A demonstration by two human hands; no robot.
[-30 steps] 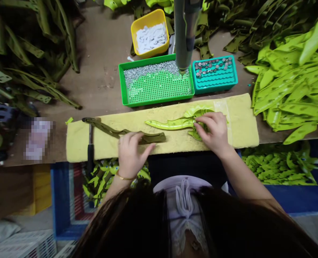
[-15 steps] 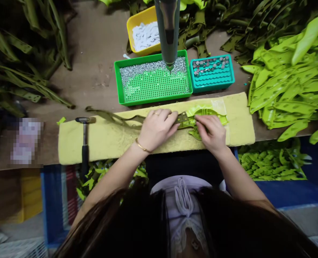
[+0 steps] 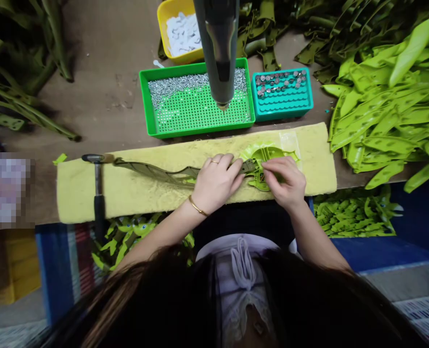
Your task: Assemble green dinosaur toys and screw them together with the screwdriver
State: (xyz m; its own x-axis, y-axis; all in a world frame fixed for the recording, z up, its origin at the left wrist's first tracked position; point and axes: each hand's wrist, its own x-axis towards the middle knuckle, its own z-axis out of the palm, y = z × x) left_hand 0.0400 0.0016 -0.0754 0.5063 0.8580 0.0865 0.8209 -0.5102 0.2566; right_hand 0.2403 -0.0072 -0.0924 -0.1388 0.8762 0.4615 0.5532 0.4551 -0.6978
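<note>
My left hand [image 3: 217,181] is closed over a long olive-green plastic strip [image 3: 152,172], near its right end. That end lies inside a lime-green plastic shell [image 3: 270,153], which rests hollow side up on a yellow cloth [image 3: 316,159]. At the shell, the fingers of my right hand [image 3: 286,182] are pinched together beside the strip's end. Whatever is between those fingertips is hidden or too small to make out. Above the cloth hangs a dark power screwdriver [image 3: 219,53], tip downward.
A green tray [image 3: 199,130] of screws and a teal box [image 3: 283,115] of round metal pieces stand behind the cloth. Farther back is a yellow bin [image 3: 163,36] with white parts. A hammer [image 3: 98,181] lies left. Lime-green shells [image 3: 381,121] are piled right.
The olive-green strip has turned and lies flatter along the cloth, its right end lower in the shell. Both hands stay at the shell. The whole view has shifted slightly.
</note>
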